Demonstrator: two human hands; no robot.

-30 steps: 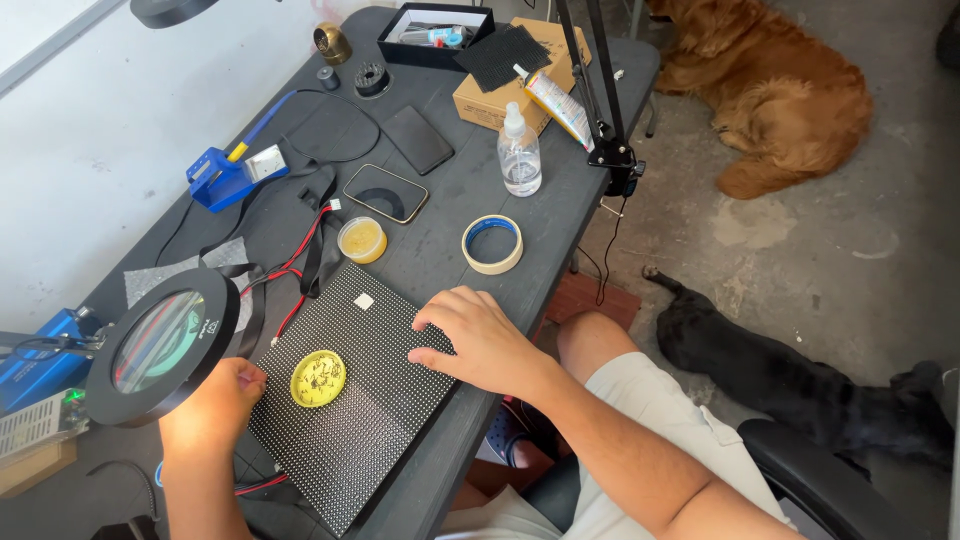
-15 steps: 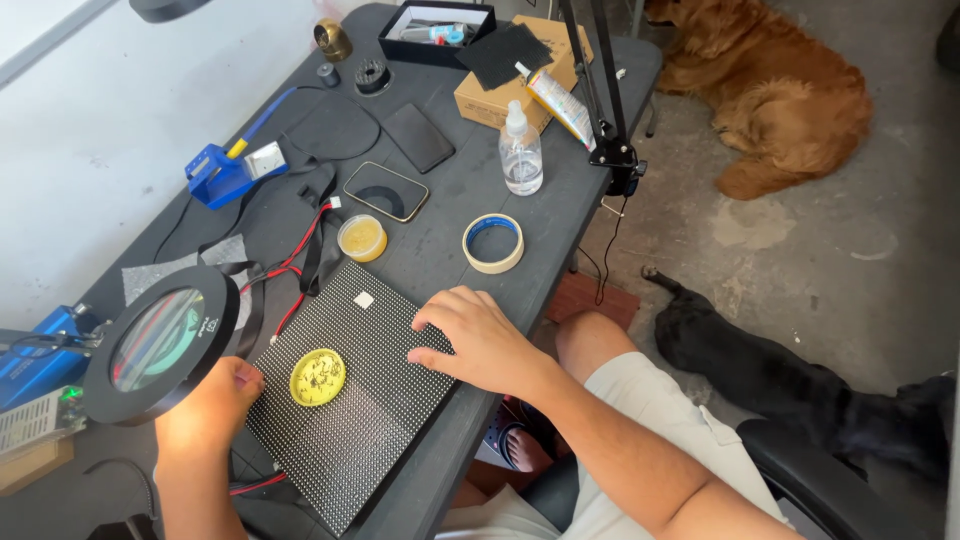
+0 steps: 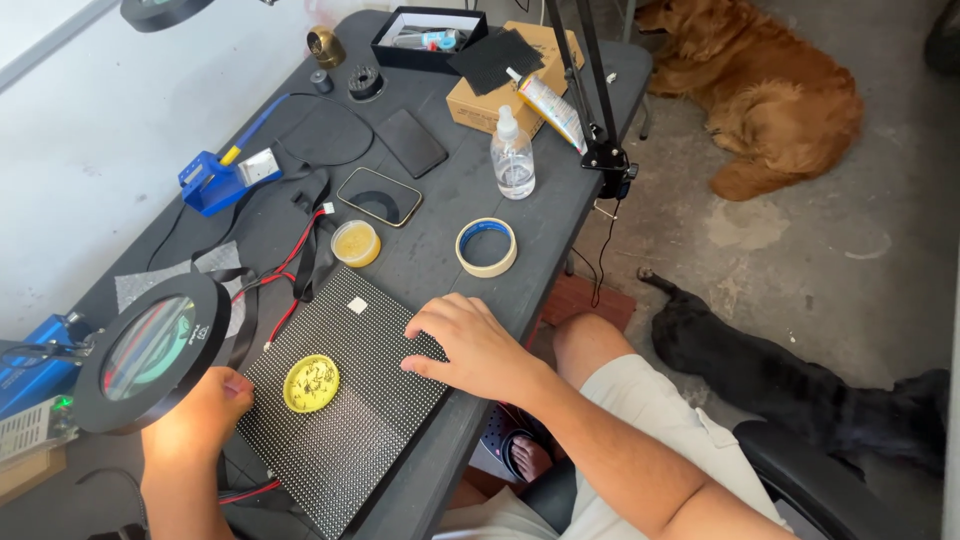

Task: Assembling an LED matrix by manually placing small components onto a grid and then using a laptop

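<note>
Little has shifted since half a second ago: both hands sit in the same spots on the panel, only the view has drifted slightly.

Dotted LED panel: flat, black, rectangular, fine grid of pale dots, lying skewed at the near edge of the dark table. On it, a round yellow dish of small dark parts toward 9 o'clock, and a small white square chip near its 12 o'clock corner.

Right hand: palm down, fingers spread and flat, tips pressing the panel's 2 o'clock edge; holds nothing. Left hand: at the panel's 9 o'clock edge, loosely curled, partly hidden behind the round black magnifier lamp; whether it grips anything cannot be told.

Outward at 12 o'clock: a roll of cream tape, a small amber-filled tin, a phone, a clear plastic bottle. Red and black wires trail off at 11 o'clock.
</note>
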